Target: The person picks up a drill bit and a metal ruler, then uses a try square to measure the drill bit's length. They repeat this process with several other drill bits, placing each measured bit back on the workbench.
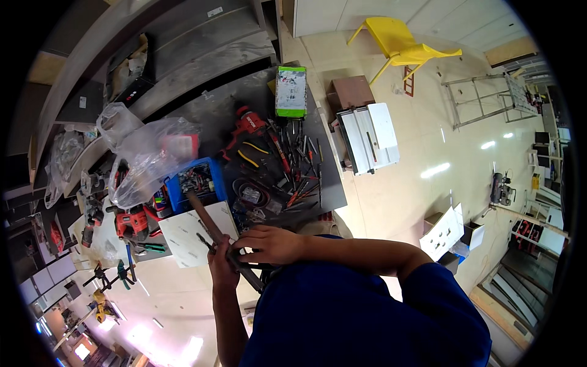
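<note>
A long, narrow brown bar (208, 221) slants across the front of the workbench, its near end close to my blue shirt. My left hand (222, 264) is closed around its lower part. From the right, my right hand (266, 244) reaches over, its bent fingers pressed on the bar beside the left. A slim dark piece (203, 240) sticks out by my left fingers; its kind is unclear. Beneath the bar lies a white board (183, 243), and its far end overlaps a blue bin (215, 174) of small metal parts.
Pliers with yellow handles (249, 160), a red power drill (247, 124) and several bits and hand tools cover the dark benchtop (333, 183). Clear plastic bags (143, 153) and a red power tool (131, 224) are at left. A yellow chair (394, 43) stands beyond.
</note>
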Demonstrator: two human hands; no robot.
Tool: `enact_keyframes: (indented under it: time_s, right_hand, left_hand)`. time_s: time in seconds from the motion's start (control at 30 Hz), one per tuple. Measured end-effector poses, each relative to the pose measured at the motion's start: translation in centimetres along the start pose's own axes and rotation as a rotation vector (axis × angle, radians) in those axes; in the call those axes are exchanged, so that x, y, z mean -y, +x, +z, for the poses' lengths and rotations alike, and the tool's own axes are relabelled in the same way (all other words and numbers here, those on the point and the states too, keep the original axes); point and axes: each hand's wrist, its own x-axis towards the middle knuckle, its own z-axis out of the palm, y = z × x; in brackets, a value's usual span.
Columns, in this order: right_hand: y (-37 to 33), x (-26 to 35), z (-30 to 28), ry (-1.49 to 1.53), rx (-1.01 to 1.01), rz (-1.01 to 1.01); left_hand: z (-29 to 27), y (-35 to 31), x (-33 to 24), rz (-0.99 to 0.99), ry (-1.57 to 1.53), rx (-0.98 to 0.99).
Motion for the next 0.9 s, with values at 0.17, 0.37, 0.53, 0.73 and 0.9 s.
enact_keyframes:
  time_s: [0.17, 0.37, 0.53, 0.73, 0.9]
  right_hand:
    - [-1.4, -0.2, -1.4, 0.431, 0.096, 0.538]
    - [-10.8, -9.4, -4.1, 0.346, -0.283, 0.702]
    - [-14.8, -17.5, -6.0, 0.409, -0.37, 0.939]
    - [-11.8, -21.3, -7.9, 0.06, -0.084, 1.005]
    - [-8.9, -22.2, -5.4, -0.295, 0.23, 1.056]
  left_hand:
    - [0.2, -0.9, 0.8, 0.071, -0.074, -0.196]
    - [-6.1, -3.2, 1.5, 0.172, -0.136, -0.198]
    - [-7.0, -6.1, 5.1, 0.315, -0.236, -0.447]
    - [-6.1, -7.6, 8.7, 0.372, -0.082, -0.619]
    - [-7.1, -8.0, 10.0, 0.32, 0.022, -0.535]
